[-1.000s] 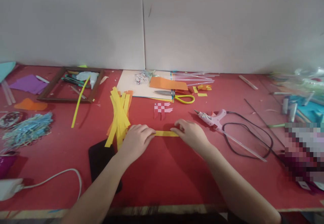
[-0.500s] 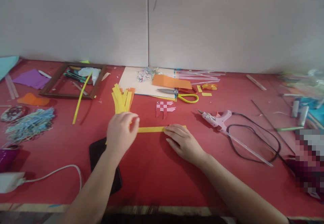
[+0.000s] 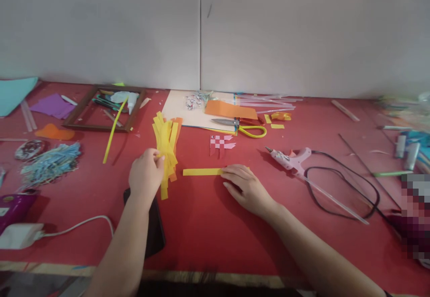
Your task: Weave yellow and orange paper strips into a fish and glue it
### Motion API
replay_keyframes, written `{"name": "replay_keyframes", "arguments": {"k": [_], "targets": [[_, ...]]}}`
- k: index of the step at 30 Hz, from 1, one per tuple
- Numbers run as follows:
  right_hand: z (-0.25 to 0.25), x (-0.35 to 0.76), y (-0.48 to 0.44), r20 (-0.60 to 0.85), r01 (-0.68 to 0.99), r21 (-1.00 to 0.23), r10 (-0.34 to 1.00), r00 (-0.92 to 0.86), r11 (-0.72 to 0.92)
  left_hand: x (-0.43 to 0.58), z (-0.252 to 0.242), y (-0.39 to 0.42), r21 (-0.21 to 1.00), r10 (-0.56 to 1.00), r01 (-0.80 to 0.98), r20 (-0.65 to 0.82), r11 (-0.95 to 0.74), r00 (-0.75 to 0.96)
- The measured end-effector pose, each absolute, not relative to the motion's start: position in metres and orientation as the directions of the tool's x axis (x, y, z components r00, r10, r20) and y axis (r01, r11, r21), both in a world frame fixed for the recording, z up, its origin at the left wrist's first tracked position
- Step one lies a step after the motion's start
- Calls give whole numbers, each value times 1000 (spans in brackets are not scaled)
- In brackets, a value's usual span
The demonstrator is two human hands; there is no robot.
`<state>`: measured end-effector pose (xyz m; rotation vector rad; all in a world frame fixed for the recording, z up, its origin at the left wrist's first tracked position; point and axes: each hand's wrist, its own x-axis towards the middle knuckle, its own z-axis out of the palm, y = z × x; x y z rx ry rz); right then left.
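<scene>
My left hand (image 3: pixel 146 174) is closed in a pinch on the pile of yellow paper strips (image 3: pixel 165 142), which lies left of centre on the red table (image 3: pixel 215 225). My right hand (image 3: pixel 247 188) lies flat with its fingers stretched out, pressing down the right end of a single yellow strip (image 3: pixel 202 171) that lies crosswise in front of me. A small pink and white woven paper piece (image 3: pixel 221 143) sits just beyond that strip.
A pink glue gun (image 3: pixel 289 158) with a black cable lies to the right. Yellow-handled scissors (image 3: pixel 242 126) rest on sheets of paper at the back. A wooden frame (image 3: pixel 104 114) holds tools at the back left. A black phone (image 3: pixel 152 230) and a white charger (image 3: pixel 20 235) lie near the front edge.
My left hand left the single yellow strip and moved left to the pile of strips, pinching them. My right hand slid a little along the strip and stays pressed on it.
</scene>
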<state>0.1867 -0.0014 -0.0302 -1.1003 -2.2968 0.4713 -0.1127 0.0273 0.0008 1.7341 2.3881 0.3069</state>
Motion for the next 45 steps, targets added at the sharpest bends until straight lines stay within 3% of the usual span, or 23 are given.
{"name": "replay_keyframes", "arguments": {"k": [14, 22, 25, 29, 32, 36, 39, 42, 45], "targets": [[-28, 186, -1, 303, 599, -551, 808, -506, 581, -111, -9, 25, 186, 962, 953, 92, 239, -259], [-28, 186, -2, 295, 602, -539, 802, -520, 588, -114, -5, 28, 226, 945, 948, 185, 225, -268], [-28, 186, -2, 297, 599, -542, 801, -520, 590, -111, -2, 29, 296, 928, 943, 286, 150, -238], [-28, 186, -1, 295, 599, -546, 803, -517, 586, -98, 5, 22, 561, 904, 819, 403, -119, -145], [-28, 185, -2, 295, 598, -545, 801, -520, 588, -87, 12, 13, 670, 956, 711, 294, -214, 10], [-30, 184, -4, 345, 637, -566, 852, -393, 523, -76, 20, 5, 874, 914, 461, -52, -153, 403], [-30, 188, -5, 437, 636, -648, 888, -140, 419, -72, 22, 4, 883, 827, 464, -207, -73, 523], [-26, 193, -6, 485, 495, -766, 874, 27, 410, -70, 20, 5, 842, 803, 526, -230, -119, 549], [-19, 196, -9, 525, 437, -731, 841, -132, 525, -67, 17, 5, 782, 793, 583, -203, -221, 574]]}}
